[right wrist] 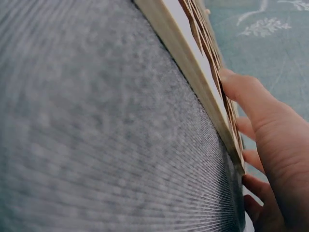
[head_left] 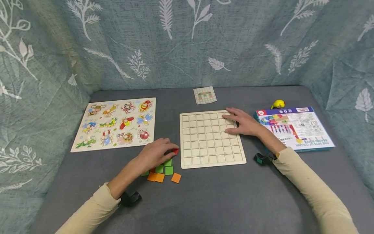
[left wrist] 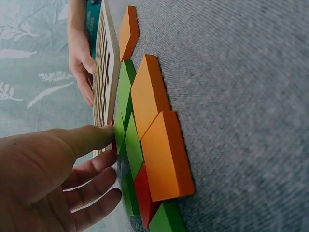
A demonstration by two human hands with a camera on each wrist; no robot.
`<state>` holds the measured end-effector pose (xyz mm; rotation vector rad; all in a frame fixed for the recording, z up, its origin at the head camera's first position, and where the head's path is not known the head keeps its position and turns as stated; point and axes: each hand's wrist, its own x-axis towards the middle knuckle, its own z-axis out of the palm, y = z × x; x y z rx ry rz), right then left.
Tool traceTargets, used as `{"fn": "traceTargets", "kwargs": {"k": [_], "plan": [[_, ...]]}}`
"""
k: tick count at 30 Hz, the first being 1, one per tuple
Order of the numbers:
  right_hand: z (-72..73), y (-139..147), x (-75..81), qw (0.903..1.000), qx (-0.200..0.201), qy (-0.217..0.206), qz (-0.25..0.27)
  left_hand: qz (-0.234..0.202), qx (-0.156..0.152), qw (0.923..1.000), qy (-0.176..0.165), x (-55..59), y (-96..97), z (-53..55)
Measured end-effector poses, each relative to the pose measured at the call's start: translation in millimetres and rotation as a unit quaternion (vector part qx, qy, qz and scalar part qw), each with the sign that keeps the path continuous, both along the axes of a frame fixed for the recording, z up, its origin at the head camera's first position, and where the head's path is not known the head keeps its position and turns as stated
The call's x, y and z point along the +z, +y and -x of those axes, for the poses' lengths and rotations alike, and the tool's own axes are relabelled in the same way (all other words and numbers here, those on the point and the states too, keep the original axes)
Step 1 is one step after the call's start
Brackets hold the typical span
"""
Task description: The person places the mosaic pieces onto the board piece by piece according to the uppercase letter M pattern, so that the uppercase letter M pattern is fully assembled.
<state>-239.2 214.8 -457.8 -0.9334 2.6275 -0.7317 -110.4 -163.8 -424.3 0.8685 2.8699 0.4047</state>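
My left hand (head_left: 157, 152) pinches a red square tile (head_left: 176, 151) between thumb and forefinger, just off the left edge of a wooden grid board (head_left: 212, 139). In the left wrist view, the left hand's (left wrist: 53, 169) other fingers are loosely bent. Below it lie loose green tiles (head_left: 168, 170) and orange tiles (head_left: 159, 177), some overlapping, with a red tile (left wrist: 146, 193) among them. One orange tile (head_left: 176, 177) lies apart. My right hand (head_left: 243, 122) rests with spread fingers on the board's upper right part; the right wrist view shows its thumb (right wrist: 248, 94) over the edge.
An insect picture board (head_left: 114, 125) lies at the left. Behind the grid board is a small card (head_left: 205, 95) with a coloured grid pattern. On the right are a printed box (head_left: 304, 130) and a yellow toy (head_left: 278, 104). A patterned curtain (head_left: 181, 48) hangs behind the table.
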Motion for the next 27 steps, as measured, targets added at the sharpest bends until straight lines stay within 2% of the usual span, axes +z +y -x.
{"fn": "traceTargets", "kwargs": {"k": [5,10,17,27], "plan": [[-1.3,-0.4,0.9,0.9995,-0.021,0.002,-0.022,0.009,-0.015,0.9996,-0.024,1.8,3.8,2.4],[0.0,-0.9,-1.4,0.9980,-0.026,0.034,-0.046,0.002,-0.020,0.9992,-0.034,4.6,9.5,4.8],[-1.0,-2.6,-4.3,0.9978,-0.011,0.047,-0.045,-0.017,-0.012,0.9990,-0.041,2.3,10.0,6.0],[-2.6,-0.1,1.9,0.9986,-0.041,0.028,-0.017,-0.014,0.024,0.9978,-0.060,4.5,10.0,9.6]]}}
